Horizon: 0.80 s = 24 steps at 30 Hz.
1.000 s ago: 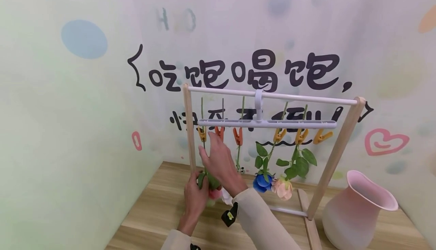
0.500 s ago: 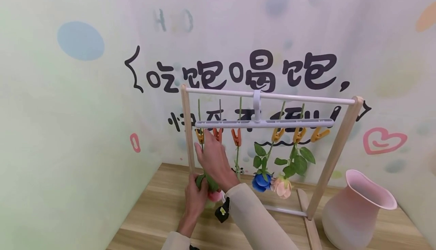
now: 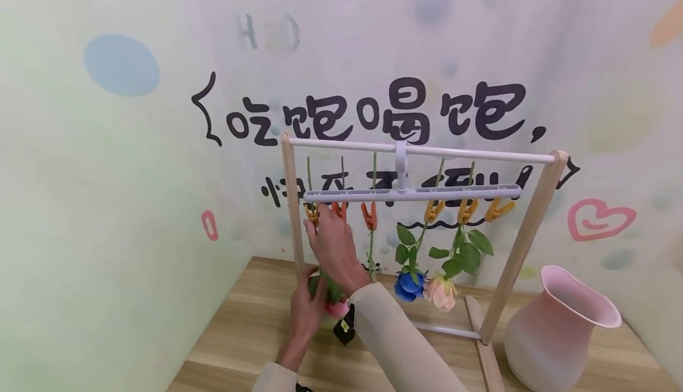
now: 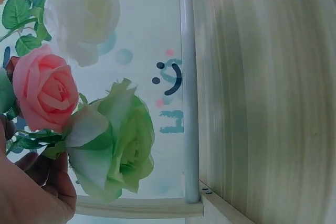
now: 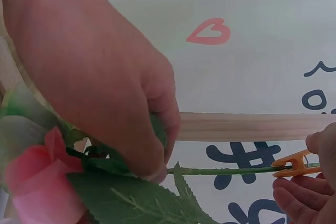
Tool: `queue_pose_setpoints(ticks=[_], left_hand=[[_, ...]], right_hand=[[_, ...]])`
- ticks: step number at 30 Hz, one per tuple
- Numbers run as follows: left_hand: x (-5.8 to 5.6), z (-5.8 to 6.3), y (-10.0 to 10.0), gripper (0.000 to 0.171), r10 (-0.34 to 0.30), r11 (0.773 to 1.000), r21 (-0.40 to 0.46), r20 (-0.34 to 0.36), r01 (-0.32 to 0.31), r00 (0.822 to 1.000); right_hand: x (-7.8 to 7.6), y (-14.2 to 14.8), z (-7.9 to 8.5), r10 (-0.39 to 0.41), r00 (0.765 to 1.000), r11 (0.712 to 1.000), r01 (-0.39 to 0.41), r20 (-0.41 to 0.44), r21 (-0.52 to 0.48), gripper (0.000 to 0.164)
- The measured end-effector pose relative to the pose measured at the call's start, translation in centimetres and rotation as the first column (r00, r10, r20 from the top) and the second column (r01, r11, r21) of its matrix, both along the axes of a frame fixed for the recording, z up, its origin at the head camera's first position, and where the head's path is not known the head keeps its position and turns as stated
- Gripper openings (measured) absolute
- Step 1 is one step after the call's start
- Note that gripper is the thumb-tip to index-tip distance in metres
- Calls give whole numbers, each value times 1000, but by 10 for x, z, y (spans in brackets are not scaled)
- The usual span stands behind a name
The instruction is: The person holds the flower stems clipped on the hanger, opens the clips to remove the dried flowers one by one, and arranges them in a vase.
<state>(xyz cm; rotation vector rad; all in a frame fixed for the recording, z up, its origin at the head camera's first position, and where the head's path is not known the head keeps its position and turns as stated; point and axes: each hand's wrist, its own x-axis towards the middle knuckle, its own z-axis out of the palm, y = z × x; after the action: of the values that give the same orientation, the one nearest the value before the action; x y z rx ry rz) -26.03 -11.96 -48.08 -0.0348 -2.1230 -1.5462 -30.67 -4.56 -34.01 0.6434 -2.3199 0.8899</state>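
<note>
At the left end of the rack, my left hand [image 3: 306, 309] grips a rose stem close to its leaves. That stem belongs to a green-and-white rose [image 4: 123, 150] hanging head down beside a pink rose [image 4: 46, 87] and a white rose [image 4: 84, 14]. My right hand [image 3: 335, 244] is higher up, its thumb and fingers pinching the leftmost yellow clip [image 5: 296, 163], which still bites on the stem [image 5: 226, 171]. The clip hangs from a white hanger bar [image 3: 405, 195]. An orange clip [image 3: 339, 209] is partly covered by my right hand.
Right of my hands hang another orange clip [image 3: 369, 217], a blue rose [image 3: 409, 286] and a peach rose [image 3: 441, 294] in yellow clips. The last yellow clip [image 3: 499, 209] holds nothing. A pink-white vase [image 3: 555, 338] stands right of the wooden rack post [image 3: 525, 247].
My right hand has shifted slightly left and in to the leftmost yellow clip, its fingers drawing closer round it. The left hand keeps its grip on the stem. The head view has turned slightly.
</note>
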Motion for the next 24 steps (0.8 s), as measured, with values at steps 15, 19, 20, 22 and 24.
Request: queue_pose_setpoints(ticks=[15,19,20,22,24], left_hand=[[-1,0,-3,32,-35,995,-93,-10,34,999],[-2,0,-3,27,-2,995,-98,9,3,1000],[-2,-1,-3,26,12,994,-107,5,-11,1000],[-4,-3,-3,23,44,991,-123,-10,-45,999],[-4,-4,-4,20,71,988,-134,-16,-72,997]], right_hand=[[1,0,5,-34,996,999,34,-80,-1,30],[1,0,5,-45,994,999,46,-100,7,30],[1,0,5,-48,993,999,49,-104,8,30],[1,0,4,-54,992,998,55,-112,8,29],[2,0,4,-56,992,998,57,-116,3,29]])
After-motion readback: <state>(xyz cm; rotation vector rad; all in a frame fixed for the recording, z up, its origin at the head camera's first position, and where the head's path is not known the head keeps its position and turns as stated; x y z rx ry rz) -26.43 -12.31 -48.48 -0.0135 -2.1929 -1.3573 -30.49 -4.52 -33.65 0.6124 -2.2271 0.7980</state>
